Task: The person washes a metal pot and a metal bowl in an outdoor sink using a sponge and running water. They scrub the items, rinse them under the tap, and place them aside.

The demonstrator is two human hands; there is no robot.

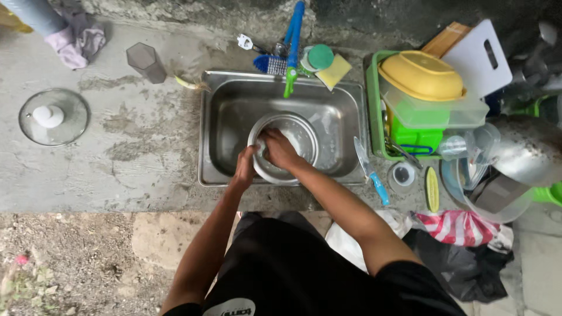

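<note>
Closest to me, two bare arms reach forward from a black shirt over the near edge of a rough concrete bench (88, 175). Both hands work inside a steel sink (219, 146) set into that bench. My left hand (246, 167) grips the near left rim of a round metal bowl (298, 131) that sits tilted in the basin, fingers curled over the rim. My right hand (280, 149) lies inside the bowl, fingers bent and pressed against its inner face; I cannot tell whether they pinch anything.

On the sink's right ledge lies a knife with a blue handle (370, 169). Just right of it stands a green dish rack (374, 111) holding a clear tub with a yellow lid (422, 75), with a white cutting board (483, 55) propped behind. A red-and-white striped bag (459, 227) lies low on the right.

Beyond the basin, a blue and green tap (291, 50) hangs over the bowl, beside a yellow sponge (335, 71) and a blue brush (269, 64). Far left on the bench rest a glass pot lid (54, 117) and a grey tumbler (146, 62).
</note>
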